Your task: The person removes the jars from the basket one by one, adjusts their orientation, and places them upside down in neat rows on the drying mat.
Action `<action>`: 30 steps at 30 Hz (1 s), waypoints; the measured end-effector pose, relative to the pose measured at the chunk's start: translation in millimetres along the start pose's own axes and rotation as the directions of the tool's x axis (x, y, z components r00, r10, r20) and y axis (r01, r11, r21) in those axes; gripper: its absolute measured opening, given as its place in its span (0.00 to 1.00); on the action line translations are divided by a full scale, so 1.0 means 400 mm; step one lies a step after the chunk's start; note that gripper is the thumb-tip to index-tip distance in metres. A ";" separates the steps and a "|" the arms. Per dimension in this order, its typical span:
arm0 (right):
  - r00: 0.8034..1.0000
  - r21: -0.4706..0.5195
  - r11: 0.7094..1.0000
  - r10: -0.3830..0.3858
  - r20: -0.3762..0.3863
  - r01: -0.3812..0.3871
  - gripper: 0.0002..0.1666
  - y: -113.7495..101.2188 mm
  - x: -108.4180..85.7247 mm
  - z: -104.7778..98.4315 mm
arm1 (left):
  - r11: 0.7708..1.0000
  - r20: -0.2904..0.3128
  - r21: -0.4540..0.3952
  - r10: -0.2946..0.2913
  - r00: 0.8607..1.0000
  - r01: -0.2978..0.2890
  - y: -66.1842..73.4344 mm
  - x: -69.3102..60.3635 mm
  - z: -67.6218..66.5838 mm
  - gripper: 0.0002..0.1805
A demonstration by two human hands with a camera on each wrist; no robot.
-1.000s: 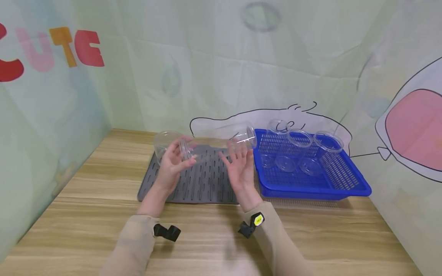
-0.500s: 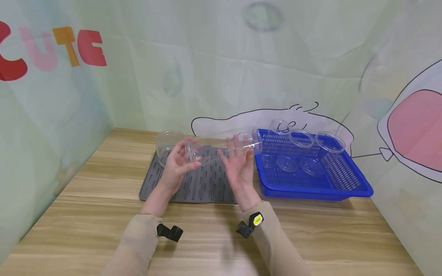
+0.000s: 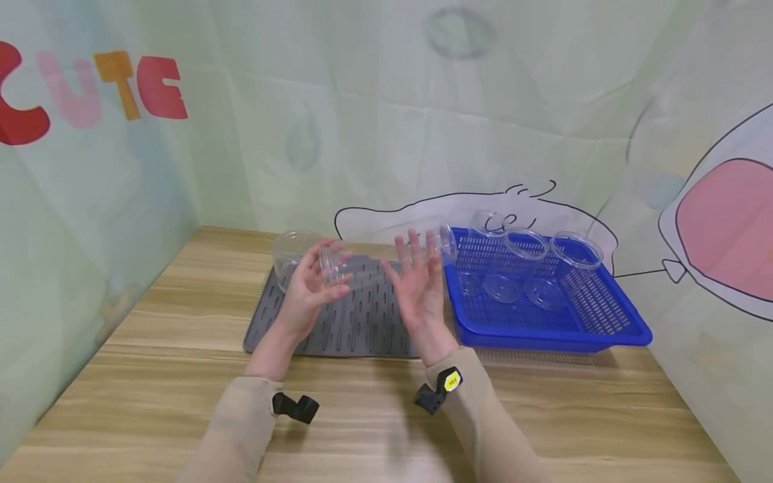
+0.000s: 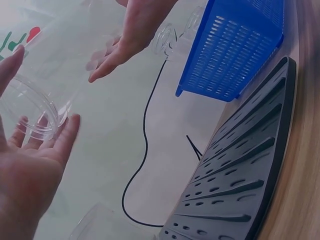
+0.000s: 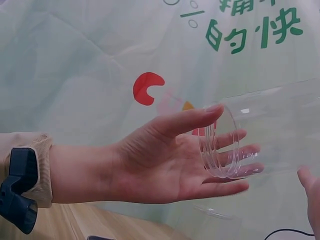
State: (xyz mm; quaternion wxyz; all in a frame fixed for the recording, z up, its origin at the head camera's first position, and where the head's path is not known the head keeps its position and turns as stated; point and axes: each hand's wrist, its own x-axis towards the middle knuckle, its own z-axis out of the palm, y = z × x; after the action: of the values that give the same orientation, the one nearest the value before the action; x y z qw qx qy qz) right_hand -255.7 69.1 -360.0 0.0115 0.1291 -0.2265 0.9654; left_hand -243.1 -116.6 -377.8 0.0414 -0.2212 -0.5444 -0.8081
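Since the earliest frame, the right hand's fingers have straightened upward, and the held clear jar has edged slightly rightward while its near rim has turned a little more toward the head camera.

Toward the tabletop's (image 3: 344, 429) back-left corner, an upright clear container (image 3: 286, 249) stands on the left rear part of the grey mat (image 3: 338, 337), partly hidden by the left hand (image 3: 302, 293). That hand's fingers and thumb curve round the ridged rim of the clear jar (image 3: 371, 255), which lies sideways in the air above the mat. Further right, the right hand (image 3: 421, 300) is spread wide with its fingers behind the far end; whether they bear weight I cannot tell. Near the back-right edge sits the blue basket (image 3: 543, 337), holding three upright jars (image 3: 519, 270).

Turning the jar over in mid-air seems the step in hand; the next move probably calls for a surer right-hand hold before righting it.
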 end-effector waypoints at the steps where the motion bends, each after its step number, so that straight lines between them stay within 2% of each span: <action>1: 1.000 -0.005 1.000 0.002 0.003 -0.002 0.74 -0.001 0.002 0.001 | 1.000 -0.001 -0.003 0.002 1.000 -0.002 0.001 0.000 0.000 0.42; 8: 0.999 -0.018 1.000 -0.024 0.044 0.024 0.67 -0.019 0.015 0.011 | 0.999 0.008 -0.032 0.012 1.000 -0.012 0.008 -0.004 -0.011 0.48; 11: 0.997 -0.040 0.998 -0.048 0.060 0.050 0.67 -0.030 0.022 0.016 | 0.998 -0.015 -0.038 0.047 0.999 -0.048 0.012 -0.006 -0.022 0.48; 14: 0.996 -0.078 0.995 -0.064 0.059 0.069 0.65 -0.039 0.027 0.020 | 0.994 -0.074 -0.033 0.104 0.992 -0.107 0.017 -0.006 -0.035 0.38; 17: 0.996 -0.130 0.988 -0.077 0.039 0.081 0.65 -0.047 0.032 0.024 | 0.988 -0.169 -0.026 0.146 0.975 -0.153 0.024 -0.005 -0.053 0.23; 20: 0.996 -0.182 0.979 -0.087 0.025 0.090 0.69 -0.055 0.040 0.030 | 0.987 -0.289 0.017 0.160 0.944 -0.162 0.030 -0.005 -0.077 0.19; 22: 0.996 -0.212 0.973 -0.089 0.024 0.092 0.74 -0.059 0.048 0.035 | 0.988 -0.372 0.039 0.155 0.915 -0.151 0.031 -0.005 -0.099 0.20; 25: 0.995 -0.264 0.959 -0.095 0.039 0.102 0.78 -0.062 0.062 0.046 | 0.991 -0.484 0.041 0.131 0.865 -0.127 0.035 -0.006 -0.136 0.19; 27: 0.993 -0.312 0.943 -0.104 0.056 0.116 0.78 -0.062 0.072 0.053 | 0.993 -0.542 0.025 0.111 0.833 -0.115 0.038 -0.007 -0.160 0.19; 30: 0.991 -0.403 0.906 -0.114 0.068 0.131 0.74 -0.058 0.088 0.062 | 0.995 -0.602 0.003 0.082 0.794 -0.100 0.042 -0.012 -0.192 0.18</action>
State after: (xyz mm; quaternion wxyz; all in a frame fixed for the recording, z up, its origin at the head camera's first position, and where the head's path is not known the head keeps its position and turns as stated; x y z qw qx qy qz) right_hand -281.9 77.9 -319.5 0.0938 0.1585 -0.4137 0.8916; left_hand -257.5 -193.0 -389.2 0.2475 0.0200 -0.4802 -0.8413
